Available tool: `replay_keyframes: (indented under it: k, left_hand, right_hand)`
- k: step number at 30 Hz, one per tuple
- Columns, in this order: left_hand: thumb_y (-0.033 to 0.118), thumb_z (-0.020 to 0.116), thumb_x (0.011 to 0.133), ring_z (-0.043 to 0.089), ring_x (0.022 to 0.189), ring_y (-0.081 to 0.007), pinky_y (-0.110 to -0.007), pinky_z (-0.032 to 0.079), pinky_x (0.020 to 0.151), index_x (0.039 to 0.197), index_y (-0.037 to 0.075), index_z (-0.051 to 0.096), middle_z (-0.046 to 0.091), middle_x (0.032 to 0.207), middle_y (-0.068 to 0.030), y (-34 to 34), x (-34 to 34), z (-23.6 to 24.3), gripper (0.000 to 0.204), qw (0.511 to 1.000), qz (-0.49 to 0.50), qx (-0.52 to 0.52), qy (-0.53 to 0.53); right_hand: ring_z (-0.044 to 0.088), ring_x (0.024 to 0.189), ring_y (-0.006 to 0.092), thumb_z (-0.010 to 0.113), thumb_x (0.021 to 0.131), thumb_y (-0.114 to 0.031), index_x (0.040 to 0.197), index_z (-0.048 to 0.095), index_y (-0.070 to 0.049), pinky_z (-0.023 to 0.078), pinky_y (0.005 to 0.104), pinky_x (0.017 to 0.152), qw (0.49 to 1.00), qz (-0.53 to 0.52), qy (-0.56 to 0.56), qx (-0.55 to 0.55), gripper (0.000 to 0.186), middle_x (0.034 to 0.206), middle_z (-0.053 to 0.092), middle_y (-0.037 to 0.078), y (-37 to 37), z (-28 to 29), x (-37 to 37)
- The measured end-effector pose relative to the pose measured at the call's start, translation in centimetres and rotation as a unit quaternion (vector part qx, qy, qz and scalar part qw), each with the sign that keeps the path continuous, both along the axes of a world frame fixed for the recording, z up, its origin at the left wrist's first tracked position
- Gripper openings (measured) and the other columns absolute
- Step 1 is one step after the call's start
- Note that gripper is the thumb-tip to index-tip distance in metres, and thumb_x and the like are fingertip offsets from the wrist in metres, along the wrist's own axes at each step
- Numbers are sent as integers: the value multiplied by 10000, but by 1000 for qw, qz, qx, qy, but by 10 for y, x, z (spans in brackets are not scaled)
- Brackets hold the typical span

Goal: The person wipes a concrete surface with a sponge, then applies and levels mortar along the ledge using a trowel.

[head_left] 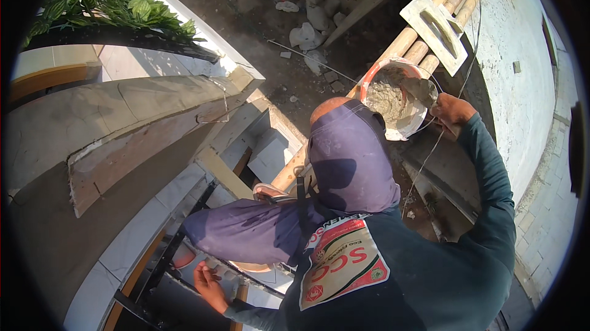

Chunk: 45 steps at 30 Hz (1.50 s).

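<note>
My right hand (453,114) is closed at the rim of a mortar bucket (402,132), white with a reddish-orange edge. It grips a trowel whose handle is hidden by my fingers; the greyish blade (422,91) dips into the wet mortar (386,98). A thin wire bail curves beside the hand. My left hand (210,285) hangs low, near a black metal frame (161,263), with its fingers apart and nothing visible in them. A plastering float (434,33), pale and mortar-stained with its handle up, lies across bamboo poles (402,42) beyond the bucket.
My purple-trousered legs (353,153) are bent over the bamboo. At left, a curved concrete ledge (104,110) has a rough edge, with leafy plants (117,8) behind it. A white wall (522,73) rises at right. Rubble and bags (313,14) lie on the ground far below.
</note>
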<state>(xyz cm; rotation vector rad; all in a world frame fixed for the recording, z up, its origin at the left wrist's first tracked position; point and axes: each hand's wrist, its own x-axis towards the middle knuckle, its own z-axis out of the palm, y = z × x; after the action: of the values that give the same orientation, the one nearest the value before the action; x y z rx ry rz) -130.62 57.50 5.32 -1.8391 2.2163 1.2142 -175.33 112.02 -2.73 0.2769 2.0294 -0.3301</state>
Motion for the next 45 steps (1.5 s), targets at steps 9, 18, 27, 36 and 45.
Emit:
replay_keyframes:
  k: [9, 18, 27, 36, 45]
  left_hand:
    - [97, 497, 976, 527, 698, -71, -229, 479, 651, 1376, 54, 488, 591, 835, -15, 105, -352, -136, 402, 848, -374, 328, 181]
    - [99, 640, 879, 596, 913, -103, -248, 491, 782, 1475, 61, 294, 627, 1060, -49, 266, -373, -238, 689, 650, -336, 637, 242]
    - [26, 621, 867, 611, 733, -93, -222, 494, 603, 1277, 19, 433, 570, 827, -35, 268, -383, -241, 452, 709, -347, 556, 260]
    - [57, 602, 873, 533, 659, -169, -335, 449, 627, 953, 31, 454, 537, 728, -93, 309, -370, -243, 170, 784, -416, 365, 282]
    - [39, 615, 862, 416, 647, -115, -291, 386, 602, 896, 47, 426, 439, 716, -24, 301, -367, -266, 192, 765, -358, 445, 299]
  right_hand:
    - [670, 760, 342, 620, 748, -189, 884, 619, 69, 530, 412, 674, 955, 286, 36, 76, 292, 768, 660, 212, -51, -20, -44]
    - [678, 787, 348, 605, 695, -90, 724, 656, -12, 552, 442, 681, 855, 469, 221, -27, 98, 775, 667, 200, -75, -44, -32]
    - [677, 690, 284, 618, 725, -114, 727, 673, -31, 543, 395, 607, 808, 502, 309, -7, 99, 747, 659, 137, -51, -24, 15]
    - [685, 788, 333, 526, 772, -54, 895, 585, 79, 569, 409, 653, 905, 403, 97, 93, 190, 829, 659, 225, -15, -71, 20]
    - [610, 553, 210, 508, 907, -237, 882, 568, -1, 506, 349, 476, 994, 69, -62, 50, 244, 650, 579, 98, -49, -7, 21]
